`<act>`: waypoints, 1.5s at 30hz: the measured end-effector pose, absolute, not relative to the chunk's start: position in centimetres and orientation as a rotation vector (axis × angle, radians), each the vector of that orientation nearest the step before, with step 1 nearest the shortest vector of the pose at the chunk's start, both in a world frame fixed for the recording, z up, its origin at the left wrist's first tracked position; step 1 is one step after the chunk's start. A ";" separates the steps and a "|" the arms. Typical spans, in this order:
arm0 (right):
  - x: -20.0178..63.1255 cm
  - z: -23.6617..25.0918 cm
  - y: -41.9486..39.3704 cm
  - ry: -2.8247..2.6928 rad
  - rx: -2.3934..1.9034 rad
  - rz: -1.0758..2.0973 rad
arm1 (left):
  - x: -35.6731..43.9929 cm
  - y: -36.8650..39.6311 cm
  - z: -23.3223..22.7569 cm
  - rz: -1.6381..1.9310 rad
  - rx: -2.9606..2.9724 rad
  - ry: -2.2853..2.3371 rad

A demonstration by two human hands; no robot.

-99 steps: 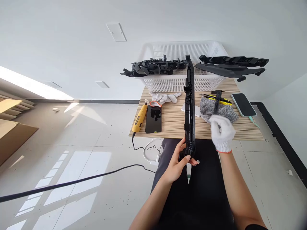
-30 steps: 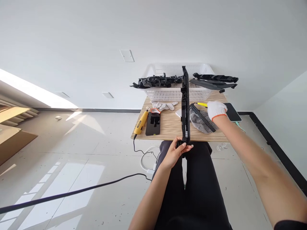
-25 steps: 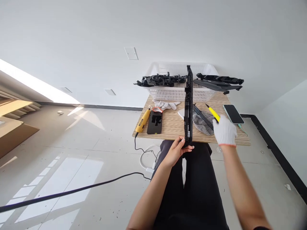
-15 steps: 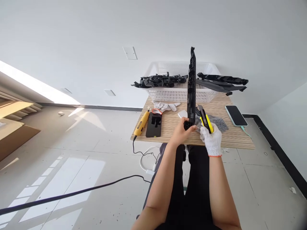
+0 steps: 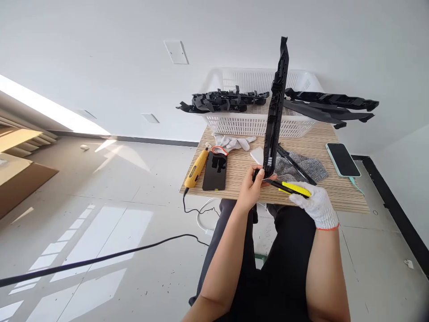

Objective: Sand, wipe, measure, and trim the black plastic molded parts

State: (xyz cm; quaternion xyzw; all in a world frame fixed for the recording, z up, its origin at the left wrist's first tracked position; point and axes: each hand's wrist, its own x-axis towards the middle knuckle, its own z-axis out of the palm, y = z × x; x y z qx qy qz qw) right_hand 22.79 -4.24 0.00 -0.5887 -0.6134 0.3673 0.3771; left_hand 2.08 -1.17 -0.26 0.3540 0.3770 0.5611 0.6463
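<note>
Swung round from pointing up and away, the yellow cutter (image 5: 295, 189) now lies slanted leftward, its dark front end at the foot of the long black strip (image 5: 276, 116), and that strip leans further right than it did half a second ago. The right hand (image 5: 315, 205), white-gloved, has its grip closed round the cutter's handle; the bare left hand (image 5: 250, 190) has its grip pinched on the strip's lower end, holding it up over the front of the bench (image 5: 234, 179). Whether the cutter's tip touches the strip, I can't tell.

Across the ribbed, wood-toned bench top: a yellow rotary tool (image 5: 197, 169) on the left, a dark phone (image 5: 214, 171) beside it, a spare glove (image 5: 234, 143) behind. Right of the strip, a black caliper (image 5: 298, 166) lies over a grey cloth (image 5: 315, 167), and a pale-cased phone (image 5: 342, 159) sits plugged in near the right edge. At the back stands the white basket (image 5: 254, 125), more black parts (image 5: 224, 101) laid across it.

Beyond, plain white wall (image 5: 107, 53) with dark skirting; bright window patches spread on the tiled floor (image 5: 161, 277), with cardboard (image 5: 30, 188) stacked far left.
</note>
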 end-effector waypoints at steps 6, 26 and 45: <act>21.5 0.5 -5.0 -1.576 -1.751 0.478 | 1.5 -1.9 -0.5 1.272 0.665 0.782; 22.4 -0.6 -5.5 -1.699 -1.728 0.501 | 0.7 -1.8 -1.3 1.245 0.596 0.645; 22.1 -0.7 -5.5 -1.726 -1.737 0.354 | 0.3 -1.9 -0.4 1.213 0.573 0.689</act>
